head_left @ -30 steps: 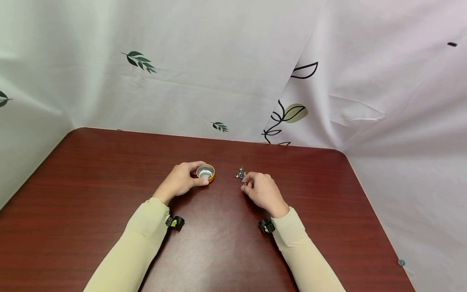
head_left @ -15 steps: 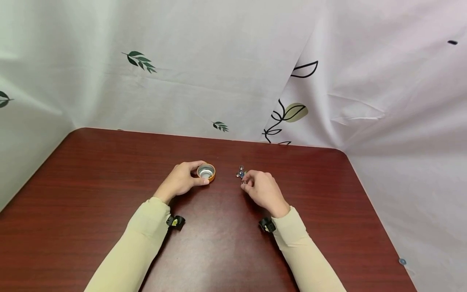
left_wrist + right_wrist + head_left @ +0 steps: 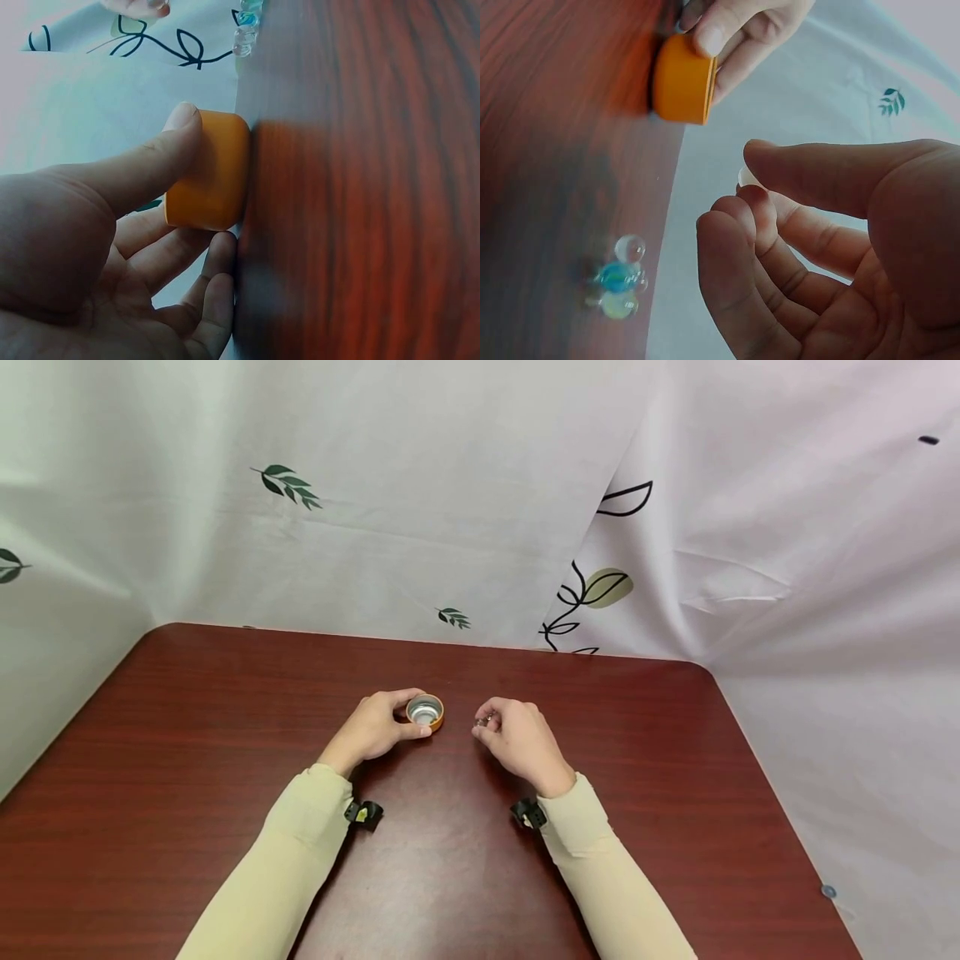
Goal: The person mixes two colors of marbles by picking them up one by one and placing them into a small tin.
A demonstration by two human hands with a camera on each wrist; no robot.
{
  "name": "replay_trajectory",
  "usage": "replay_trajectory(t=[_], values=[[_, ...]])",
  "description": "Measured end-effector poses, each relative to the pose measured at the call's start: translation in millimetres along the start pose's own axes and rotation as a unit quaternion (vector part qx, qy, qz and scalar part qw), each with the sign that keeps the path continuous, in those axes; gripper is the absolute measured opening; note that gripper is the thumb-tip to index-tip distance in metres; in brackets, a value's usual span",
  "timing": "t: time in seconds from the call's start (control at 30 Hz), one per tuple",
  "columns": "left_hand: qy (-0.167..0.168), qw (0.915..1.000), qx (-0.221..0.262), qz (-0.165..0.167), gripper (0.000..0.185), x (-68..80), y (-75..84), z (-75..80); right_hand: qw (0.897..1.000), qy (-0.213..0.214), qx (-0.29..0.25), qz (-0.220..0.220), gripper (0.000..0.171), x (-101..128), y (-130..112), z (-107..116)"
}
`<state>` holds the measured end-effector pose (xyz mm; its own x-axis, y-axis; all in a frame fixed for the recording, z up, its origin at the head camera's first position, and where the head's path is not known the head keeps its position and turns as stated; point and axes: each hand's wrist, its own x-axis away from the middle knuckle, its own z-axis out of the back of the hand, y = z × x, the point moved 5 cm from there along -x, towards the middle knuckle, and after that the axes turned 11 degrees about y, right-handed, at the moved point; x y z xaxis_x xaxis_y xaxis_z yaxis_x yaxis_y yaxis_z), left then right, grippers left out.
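Note:
My left hand (image 3: 372,729) grips a small round orange tin (image 3: 214,176) by its side, thumb on one side and fingers on the other. The tin stands upright on the table with its open top and silvery inside facing up in the head view. To the right of it, my right hand (image 3: 522,739) pinches a clear marble (image 3: 745,177) between thumb and fingertips, raised above the table. Below that hand lie a clear marble (image 3: 630,248), a blue one (image 3: 616,277) and a yellow-green one (image 3: 620,304), close together. In the head view the right hand mostly hides this group.
The dark red wooden table (image 3: 247,727) stretches around both hands. White cloth (image 3: 360,543) with leaf prints hangs behind the far edge and along the sides. A small round grey-blue piece (image 3: 828,891) shows at the table's right edge.
My right hand has lifted from the marbles and moved left toward the tin, carrying a clear marble. My left hand and the tin have stayed in place.

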<state>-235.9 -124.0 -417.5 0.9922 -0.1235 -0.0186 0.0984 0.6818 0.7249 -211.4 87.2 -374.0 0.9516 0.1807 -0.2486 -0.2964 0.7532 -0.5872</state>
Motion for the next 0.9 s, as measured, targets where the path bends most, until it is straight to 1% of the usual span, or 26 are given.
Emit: replay_trajectory(t=[0.2,0.4,0.63,0.9], values=[[0.005,1.0000,-0.002,-0.008,0.056,-1.3,-0.6,0.6,1.000,0.007,0.001,0.004,0.005,-5,-6,-3],[0.003,1.0000,-0.002,-0.006,0.056,-2.2,-0.2,0.7,1.000,0.015,0.002,-0.002,0.005,-9,-10,-5],[0.000,1.0000,0.000,-0.008,0.056,-2.4,1.3,0.0,1.000,0.023,-0.007,0.003,0.007,-15,-18,-11],[0.001,1.0000,-0.004,-0.008,0.060,-1.4,1.6,1.1,1.000,0.018,-0.006,-0.002,0.008,-18,-20,-17]])
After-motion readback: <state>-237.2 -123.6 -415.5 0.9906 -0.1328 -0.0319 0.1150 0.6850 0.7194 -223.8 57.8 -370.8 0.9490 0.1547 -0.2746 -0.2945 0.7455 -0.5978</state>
